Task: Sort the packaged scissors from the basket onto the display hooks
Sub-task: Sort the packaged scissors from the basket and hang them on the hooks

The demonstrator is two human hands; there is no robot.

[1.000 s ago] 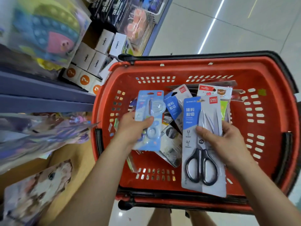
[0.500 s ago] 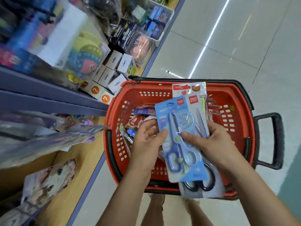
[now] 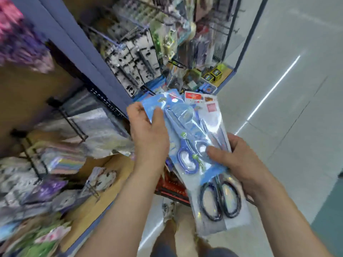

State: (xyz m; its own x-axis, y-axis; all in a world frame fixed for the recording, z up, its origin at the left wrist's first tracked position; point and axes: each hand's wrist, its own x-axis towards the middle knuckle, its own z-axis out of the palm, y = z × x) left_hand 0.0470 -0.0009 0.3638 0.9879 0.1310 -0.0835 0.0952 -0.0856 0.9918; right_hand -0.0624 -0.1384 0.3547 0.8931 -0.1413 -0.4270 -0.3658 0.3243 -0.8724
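Observation:
Both hands hold a stack of packaged scissors in front of me. On top lies a blue pack of blue-handled scissors (image 3: 185, 138). Under it is a larger clear pack of black-handled scissors (image 3: 220, 203), and a red-topped pack (image 3: 199, 97) shows behind. My left hand (image 3: 148, 138) pinches the blue pack's upper left edge with thumb on top. My right hand (image 3: 235, 158) grips the stack's right side, thumb pressed on the blue pack. Only a strip of the red basket (image 3: 172, 186) shows below the packs. Display hooks (image 3: 118, 45) with hanging goods line the shelf wall ahead, blurred.
Shelving on the left carries bagged stationery and notebooks (image 3: 63, 160) on black wire pegs (image 3: 72, 123). Small boxes (image 3: 215, 73) sit at the shelf's far end. A grey tiled floor (image 3: 289, 89) runs along the right. My feet (image 3: 170, 216) show below.
The view has swung up from the basket toward the shelf hooks. Both hands have lifted the stack of scissor packs out of the basket, and my left hand now pinches the blue pack's top edge.

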